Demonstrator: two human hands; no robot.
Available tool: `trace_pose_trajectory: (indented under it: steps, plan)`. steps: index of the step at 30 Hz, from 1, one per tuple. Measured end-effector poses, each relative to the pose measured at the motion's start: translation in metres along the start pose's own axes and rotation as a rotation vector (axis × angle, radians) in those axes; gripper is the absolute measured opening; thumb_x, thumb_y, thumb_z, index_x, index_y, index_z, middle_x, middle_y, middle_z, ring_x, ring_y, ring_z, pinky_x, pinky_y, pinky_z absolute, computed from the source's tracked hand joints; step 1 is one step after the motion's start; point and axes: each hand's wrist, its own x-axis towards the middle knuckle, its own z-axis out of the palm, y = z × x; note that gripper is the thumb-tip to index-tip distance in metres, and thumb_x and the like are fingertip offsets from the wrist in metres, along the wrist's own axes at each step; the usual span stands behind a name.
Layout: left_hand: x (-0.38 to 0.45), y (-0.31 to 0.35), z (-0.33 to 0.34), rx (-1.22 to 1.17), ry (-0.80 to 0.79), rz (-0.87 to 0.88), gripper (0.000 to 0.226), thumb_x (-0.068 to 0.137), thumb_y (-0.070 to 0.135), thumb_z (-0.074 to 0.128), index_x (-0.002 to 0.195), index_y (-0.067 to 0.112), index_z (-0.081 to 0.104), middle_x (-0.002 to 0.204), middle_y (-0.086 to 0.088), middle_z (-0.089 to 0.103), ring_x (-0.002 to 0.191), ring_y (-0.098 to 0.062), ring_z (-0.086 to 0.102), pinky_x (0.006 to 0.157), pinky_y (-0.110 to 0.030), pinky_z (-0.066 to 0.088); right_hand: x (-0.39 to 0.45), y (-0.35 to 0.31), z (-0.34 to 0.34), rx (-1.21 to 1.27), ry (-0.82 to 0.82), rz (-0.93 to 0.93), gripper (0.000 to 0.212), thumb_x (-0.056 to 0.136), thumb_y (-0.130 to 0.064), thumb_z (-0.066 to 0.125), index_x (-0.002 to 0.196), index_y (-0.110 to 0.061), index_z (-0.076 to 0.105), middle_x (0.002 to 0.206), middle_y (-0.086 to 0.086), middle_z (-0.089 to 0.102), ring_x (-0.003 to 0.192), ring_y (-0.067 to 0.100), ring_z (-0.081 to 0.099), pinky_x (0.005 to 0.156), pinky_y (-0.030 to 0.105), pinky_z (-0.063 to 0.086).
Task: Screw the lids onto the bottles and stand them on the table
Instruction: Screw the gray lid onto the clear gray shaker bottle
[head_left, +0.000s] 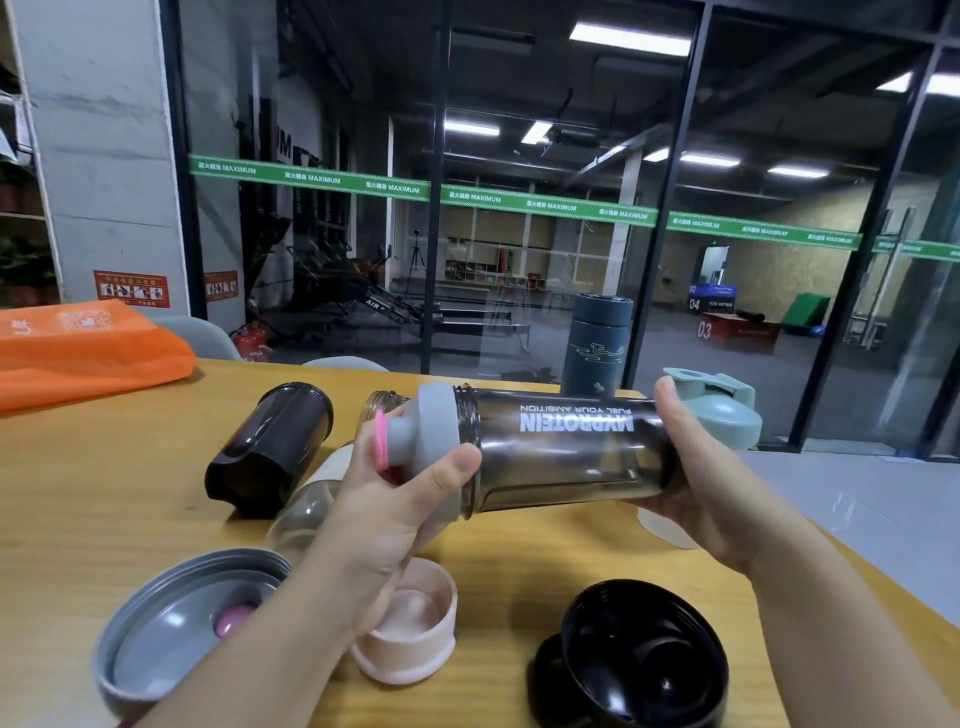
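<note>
Fingers (447, 475) of the left hand (384, 514) grip a grey lid (436, 447) on one smoky bottle (566, 452); right hand (691, 467) grips its base. Three loose lids (410, 639) lie below it.

A smoky clear bottle (566, 454) with white lettering lies sideways in the air above the counter (130, 467), a grey lid (434, 452) with a pink flap at its mouth. A dark bottle (270, 449) and a clear bottle (311, 506) lie on their sides. A dark blue bottle (597, 345) stands capped. A grey lid (182, 629), pink lid (410, 634) and black lid (639, 660) lie upturned.
</note>
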Motion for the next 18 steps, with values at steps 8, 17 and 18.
trace_pose_trajectory:
  steps: [8,17,18]
  plan:
    - [-0.0008,0.0008,0.0004,-0.015,-0.015,-0.044,0.082,0.045,0.038,0.089,0.12,0.028,0.056,0.116,-0.006,0.069,0.108,-0.025,0.065,0.091,-0.049,0.052,0.0007,0.0039,0.0019,-0.003,0.016,-0.094,0.043,0.076,-0.035,0.063,0.117,-0.023,0.056,0.104,0.012,0.067,0.082,0.016,0.068,0.077,0.033,0.053]
    - [-0.0015,0.0024,0.0009,-0.035,-0.031,-0.089,0.084,0.042,0.04,0.085,0.12,0.025,0.057,0.114,-0.005,0.07,0.104,-0.022,0.066,0.08,-0.042,0.056,-0.0014,0.0075,0.0016,-0.072,-0.03,-0.196,0.058,0.06,-0.048,0.076,0.113,-0.043,0.054,0.117,0.018,0.063,0.099,0.029,0.067,0.096,0.047,0.049]
    - [-0.0014,0.002,0.0007,-0.027,-0.038,-0.085,0.086,0.044,0.04,0.09,0.121,0.025,0.056,0.115,-0.005,0.07,0.105,-0.022,0.066,0.081,-0.042,0.056,-0.0007,0.0074,0.0024,-0.074,-0.024,-0.189,0.054,0.064,-0.044,0.076,0.113,-0.042,0.054,0.116,0.018,0.063,0.097,0.026,0.067,0.096,0.045,0.049]
